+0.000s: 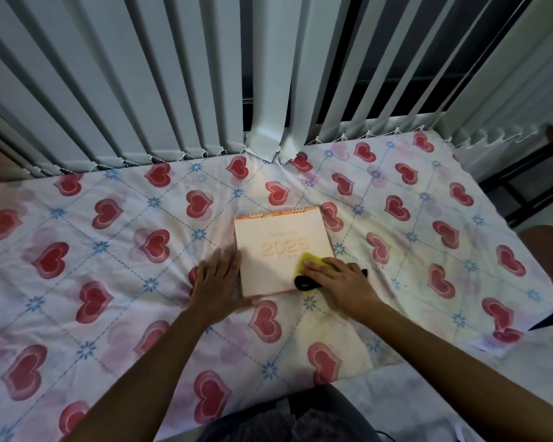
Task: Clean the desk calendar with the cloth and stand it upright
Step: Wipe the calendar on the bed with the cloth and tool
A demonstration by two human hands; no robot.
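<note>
The desk calendar (276, 247) lies flat in the middle of the heart-patterned sheet (109, 250), pale cover up with orange "2026" lettering and wire rings along its far edge. My left hand (216, 282) rests flat with spread fingers against the calendar's near-left edge. My right hand (339, 282) presses a yellow cloth (308, 260) with black trim onto the calendar's near-right corner; most of the cloth is hidden under the hand.
White vertical blinds (173, 74) hang along the far edge of the covered surface, with a dark window gap behind. A brown chair seat (549, 250) and a dark frame stand at the right. My dark clothing shows at the bottom.
</note>
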